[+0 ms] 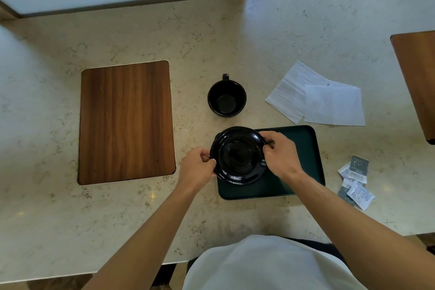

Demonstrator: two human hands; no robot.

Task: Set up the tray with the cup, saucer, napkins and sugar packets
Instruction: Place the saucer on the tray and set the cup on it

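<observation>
Both hands, left point(199, 165) and right point(281, 156), pinching opposite rims of glossy black saucer point(238, 155): rigid, slick, breakable; dark green tray point(308, 148) beneath grip.

Saucer point(238, 155): glossy black glaze; tray point(303, 148): matt dark green; napkins point(315, 99): white textured paper; counter point(211, 37): polished veined stone; inlay panel point(127, 122): smooth wood

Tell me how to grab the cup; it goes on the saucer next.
Take the cup by its handle, which points away from you on the far side. It stands upright and empty, apart from the napkins, so reaching over its rim from above should work.
</observation>
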